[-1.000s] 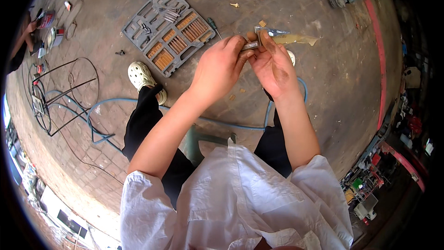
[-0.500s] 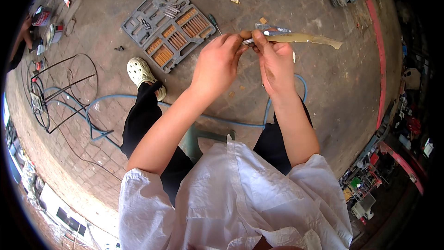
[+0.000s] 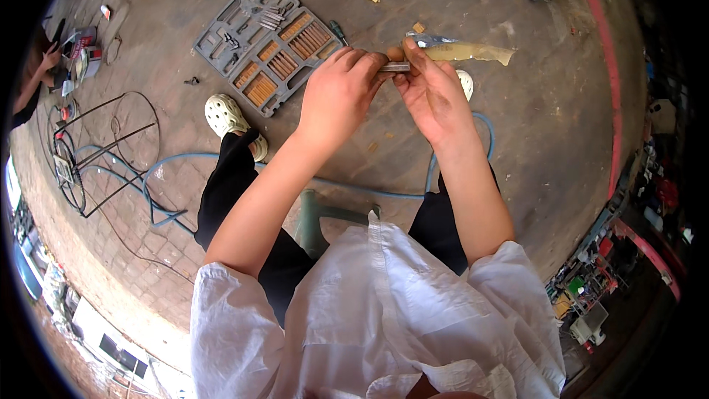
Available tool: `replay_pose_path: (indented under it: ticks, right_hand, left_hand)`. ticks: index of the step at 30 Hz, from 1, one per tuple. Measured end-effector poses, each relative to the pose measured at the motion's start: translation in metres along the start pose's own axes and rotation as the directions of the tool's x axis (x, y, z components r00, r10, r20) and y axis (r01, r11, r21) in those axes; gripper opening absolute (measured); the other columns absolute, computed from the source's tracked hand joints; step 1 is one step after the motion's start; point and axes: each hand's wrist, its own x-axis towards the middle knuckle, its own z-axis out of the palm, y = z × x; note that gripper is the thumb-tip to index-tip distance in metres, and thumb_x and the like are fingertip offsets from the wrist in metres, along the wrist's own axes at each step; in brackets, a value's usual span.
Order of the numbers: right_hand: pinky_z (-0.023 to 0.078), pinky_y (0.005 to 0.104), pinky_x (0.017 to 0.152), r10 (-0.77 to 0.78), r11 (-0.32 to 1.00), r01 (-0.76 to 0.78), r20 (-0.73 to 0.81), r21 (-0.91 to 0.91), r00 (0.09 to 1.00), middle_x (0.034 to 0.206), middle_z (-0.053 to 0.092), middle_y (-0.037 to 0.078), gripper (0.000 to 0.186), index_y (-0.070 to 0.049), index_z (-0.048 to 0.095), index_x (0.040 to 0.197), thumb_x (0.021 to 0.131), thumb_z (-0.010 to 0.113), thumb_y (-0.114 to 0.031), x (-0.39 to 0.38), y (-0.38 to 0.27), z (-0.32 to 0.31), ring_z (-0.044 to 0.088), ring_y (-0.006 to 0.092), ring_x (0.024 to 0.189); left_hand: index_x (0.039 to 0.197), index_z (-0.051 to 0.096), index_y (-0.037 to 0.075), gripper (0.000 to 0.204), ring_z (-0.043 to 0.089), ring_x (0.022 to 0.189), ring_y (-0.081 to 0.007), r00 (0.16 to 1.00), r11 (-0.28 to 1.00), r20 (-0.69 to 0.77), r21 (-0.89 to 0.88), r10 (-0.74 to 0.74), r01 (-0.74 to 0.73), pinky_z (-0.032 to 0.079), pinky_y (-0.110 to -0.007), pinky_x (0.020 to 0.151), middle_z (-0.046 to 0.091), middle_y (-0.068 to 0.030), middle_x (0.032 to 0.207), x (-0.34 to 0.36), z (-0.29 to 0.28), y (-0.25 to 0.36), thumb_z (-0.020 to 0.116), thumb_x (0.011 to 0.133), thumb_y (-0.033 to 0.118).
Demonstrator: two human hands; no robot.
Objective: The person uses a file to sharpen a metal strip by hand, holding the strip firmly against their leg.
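Note:
My left hand (image 3: 338, 92) is closed around a short, slim metal rod (image 3: 396, 67), whose bare end sticks out between my hands. My right hand (image 3: 436, 96) is curled beside that end, thumb raised, fingertips close to the rod. A tan strip with a ragged end (image 3: 473, 52), like sandpaper or tape, runs out from behind my right thumb and appears pinched there. A small rounded brown shape shows between the hands; I cannot tell what it is. Ahead on the floor lies an open grey tool case (image 3: 267, 44) with rows of rust-coloured cylindrical pieces and some loose metal parts.
A screwdriver (image 3: 337, 32) lies by the case, and a crumpled plastic wrapper (image 3: 432, 40) beyond my right hand. A blue hose (image 3: 354, 191) crosses the floor near my feet. A black wire frame (image 3: 111, 148) stands at left; another person's arm (image 3: 46, 66) shows beyond it.
My hands have drawn slightly apart and tilted, so more of the rod's end shows. The tan strip reaches less far to the right. At far left, the other person's arm has moved.

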Motion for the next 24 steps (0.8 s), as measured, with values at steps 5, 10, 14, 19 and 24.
replay_pose_path:
  ticks: [5, 10, 14, 19, 24]
  right_hand:
    - [0.041, 0.0248, 0.071, -0.029, 0.996, 0.031, 0.021, -0.08, 0.999, 0.09, 0.065, 0.004, 0.018, -0.003, 0.064, 0.094, 0.091, 0.06, -0.02, -0.003, -0.004, -0.002, 0.056, 0.0099, 0.084]
    - [0.043, 0.0258, 0.074, -0.028, 0.998, 0.033, 0.079, -0.059, 0.996, 0.092, 0.065, 0.005, 0.018, -0.003, 0.063, 0.096, 0.092, 0.059, -0.02, -0.005, -0.004, -0.007, 0.057, 0.0109, 0.085]
    - [0.044, 0.0267, 0.077, -0.037, 0.998, 0.042, 0.125, -0.038, 0.991, 0.096, 0.066, 0.006, 0.018, -0.003, 0.063, 0.097, 0.092, 0.058, -0.02, -0.005, -0.007, -0.008, 0.058, 0.0121, 0.089]
    - [0.044, 0.0269, 0.08, -0.064, 0.995, 0.075, 0.146, -0.067, 0.987, 0.099, 0.066, 0.007, 0.017, -0.003, 0.062, 0.096, 0.093, 0.057, -0.019, -0.007, -0.009, -0.005, 0.059, 0.0123, 0.092]
    - [0.045, 0.027, 0.078, -0.146, 0.975, 0.167, 0.145, -0.143, 0.979, 0.098, 0.066, 0.009, 0.015, -0.001, 0.062, 0.094, 0.092, 0.058, -0.016, -0.008, -0.003, -0.001, 0.059, 0.0115, 0.09]
  left_hand:
    - [0.096, 0.061, 0.003, 0.021, 0.059, 0.08, -0.0314, 0.998, 0.997, 0.055, -0.078, -0.026, 0.031, 0.048, -0.039, 0.068, 0.061, -0.0118, 0.085, -0.002, 0.008, -0.004, 0.066, 0.076, 0.007]
    - [0.096, 0.061, 0.004, 0.021, 0.06, 0.082, -0.0309, 0.997, 0.995, 0.072, -0.097, -0.025, 0.032, 0.049, -0.038, 0.069, 0.062, -0.0115, 0.087, -0.002, 0.004, -0.004, 0.066, 0.076, 0.008]
    - [0.092, 0.062, 0.005, 0.018, 0.061, 0.08, -0.0302, 0.998, 0.994, 0.047, -0.097, -0.04, 0.044, 0.05, -0.039, 0.069, 0.063, -0.0106, 0.087, -0.002, -0.001, -0.002, 0.067, 0.075, 0.01]
    - [0.091, 0.063, 0.006, 0.018, 0.061, 0.074, -0.0291, 0.998, 0.997, 0.037, -0.06, -0.054, 0.056, 0.05, -0.039, 0.064, 0.064, -0.0094, 0.081, -0.002, -0.001, -0.003, 0.068, 0.076, 0.014]
    - [0.089, 0.063, 0.006, 0.017, 0.06, 0.068, -0.0287, 0.99, 0.992, 0.09, -0.04, -0.112, 0.116, 0.049, -0.038, 0.06, 0.063, -0.0095, 0.075, 0.0, -0.003, 0.003, 0.068, 0.077, 0.017]
